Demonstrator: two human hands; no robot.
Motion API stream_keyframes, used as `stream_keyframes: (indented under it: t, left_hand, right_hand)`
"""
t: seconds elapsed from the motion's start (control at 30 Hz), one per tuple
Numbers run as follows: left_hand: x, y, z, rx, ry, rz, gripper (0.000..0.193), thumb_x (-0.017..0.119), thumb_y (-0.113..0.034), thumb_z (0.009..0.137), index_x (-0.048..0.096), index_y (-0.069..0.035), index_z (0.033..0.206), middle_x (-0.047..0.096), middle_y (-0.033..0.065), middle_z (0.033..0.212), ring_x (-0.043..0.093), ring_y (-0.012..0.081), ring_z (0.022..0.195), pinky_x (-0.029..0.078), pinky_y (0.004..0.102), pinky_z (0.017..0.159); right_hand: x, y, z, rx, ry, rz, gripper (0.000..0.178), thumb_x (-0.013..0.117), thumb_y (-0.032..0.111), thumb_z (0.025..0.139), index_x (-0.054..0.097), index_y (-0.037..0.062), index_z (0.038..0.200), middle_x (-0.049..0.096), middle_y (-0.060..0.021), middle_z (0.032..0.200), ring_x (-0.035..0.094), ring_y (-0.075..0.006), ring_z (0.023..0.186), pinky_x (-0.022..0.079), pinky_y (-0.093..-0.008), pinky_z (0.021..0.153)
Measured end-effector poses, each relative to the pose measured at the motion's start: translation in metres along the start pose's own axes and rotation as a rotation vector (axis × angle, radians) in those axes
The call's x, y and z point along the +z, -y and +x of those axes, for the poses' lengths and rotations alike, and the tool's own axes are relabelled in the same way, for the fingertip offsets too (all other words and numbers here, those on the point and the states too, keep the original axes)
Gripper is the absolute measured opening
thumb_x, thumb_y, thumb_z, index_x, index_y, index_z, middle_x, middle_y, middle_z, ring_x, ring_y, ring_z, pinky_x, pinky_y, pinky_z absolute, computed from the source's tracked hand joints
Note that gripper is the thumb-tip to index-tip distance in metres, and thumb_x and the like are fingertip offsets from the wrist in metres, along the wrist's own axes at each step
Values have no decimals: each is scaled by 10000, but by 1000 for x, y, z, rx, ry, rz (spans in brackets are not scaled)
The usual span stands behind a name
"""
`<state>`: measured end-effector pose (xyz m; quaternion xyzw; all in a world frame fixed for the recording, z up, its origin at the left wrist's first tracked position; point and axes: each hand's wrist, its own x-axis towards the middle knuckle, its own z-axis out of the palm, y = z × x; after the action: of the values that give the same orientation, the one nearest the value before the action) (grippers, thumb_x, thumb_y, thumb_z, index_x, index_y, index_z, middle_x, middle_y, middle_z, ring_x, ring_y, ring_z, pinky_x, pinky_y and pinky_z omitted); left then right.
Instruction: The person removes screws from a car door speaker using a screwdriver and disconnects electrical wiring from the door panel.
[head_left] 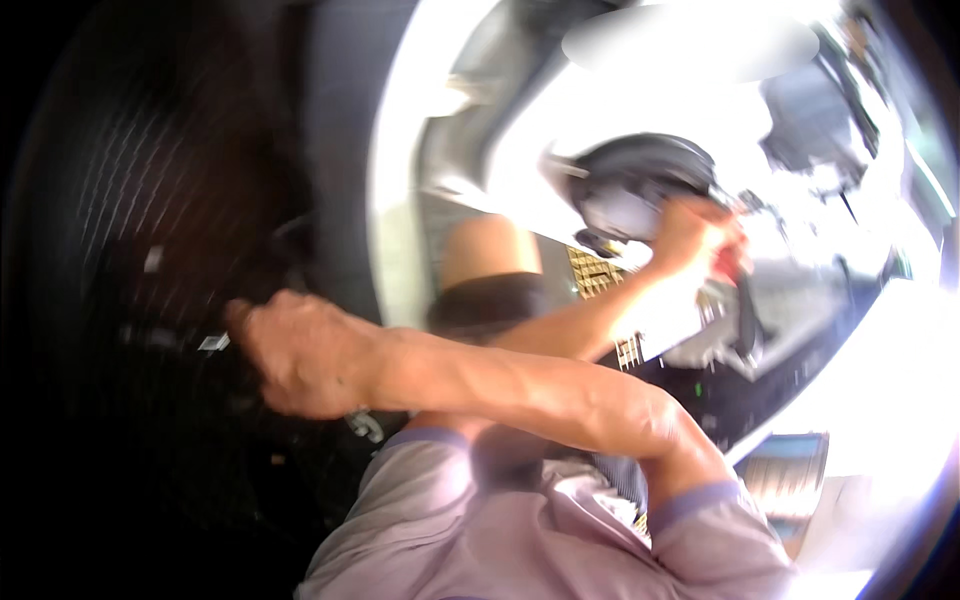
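Broadly, a seated wearer's crossed arms, with motion blur throughout. Largest is the black, faintly streaked surface (130, 250) filling the left side, too dark to identify. Beside it rises a smooth white curved band (395, 170), which divides the dark side from the overexposed right. Below lies the wearer's pale lilac cloth shirt (520, 555) with violet sleeve edging. The bare right forearm (500, 390) passes over the bare left forearm (590, 310); the crossing is explained by each hand being placed on the opposite side of the body. At upper right, a black, thick-rimmed, wheel-like ring (650, 150) stands forward of the wearer, just beside the left hand; its tilt toward the body probably suits reach from a seat. A bare bent knee (490, 247) shows between the band and the ring, raised presumably because the wearer sits.

The right hand (310, 355), back upward, is curled at the edge of the black surface; its fingertips are lost in darkness, so whether it grips anything cannot be told. The left hand (690, 235), well apart from it, reaches to the ring's lower right; contact and grip are unresolved through blur. Smaller still: an upright black lever-like piece (747, 320), a tan gridded patch (590, 268), a red blurred patch (728, 262) by the left fingers, and a small pale tab (213, 342) near the right fingers.
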<state>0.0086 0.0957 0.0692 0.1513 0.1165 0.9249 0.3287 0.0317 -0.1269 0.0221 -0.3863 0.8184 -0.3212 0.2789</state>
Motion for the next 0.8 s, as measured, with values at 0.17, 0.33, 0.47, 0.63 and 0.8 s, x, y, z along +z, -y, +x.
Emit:
stream_keyframes:
  t: [0.17,0.33,0.47,0.63,0.8]
  left_hand:
    - [-6,-15,7,111,45,54,206,593,-184,944,637,17,935,670,112,778,671,184,635,536,261,504]
    - [5,-2,13,127,65,74,212,581,-194,954,628,11,929,666,112,783,669,183,648,553,268,531]
    - [-3,0,14,106,127,87,214,602,-179,941,618,27,997,644,80,854,636,170,769,537,287,673]
    - [-2,-3,12,125,100,92,205,604,-172,938,618,21,1004,648,82,860,643,169,775,538,269,650]
    - [-1,-3,9,87,80,97,214,601,-197,944,633,11,982,658,92,826,653,170,741,554,275,646]
  right_hand:
    - [-80,36,-177,-153,-436,398,346,482,206,931,446,-25,1186,572,-110,748,559,-227,685,438,-338,609]
    - [-26,7,-337,76,-1296,652,694,369,600,963,563,-66,970,462,-14,622,407,-109,491,313,-241,448]
    - [-12,-8,-355,284,-1411,97,670,319,580,984,566,-41,928,459,-4,606,401,-80,501,305,-218,454]
    - [-26,-9,-344,457,-1326,-141,435,452,401,995,562,-19,966,560,-129,695,535,-227,626,434,-353,619]
    - [-28,-16,-346,344,-1292,-518,388,475,358,992,584,-12,957,555,-112,693,543,-235,600,440,-325,592]
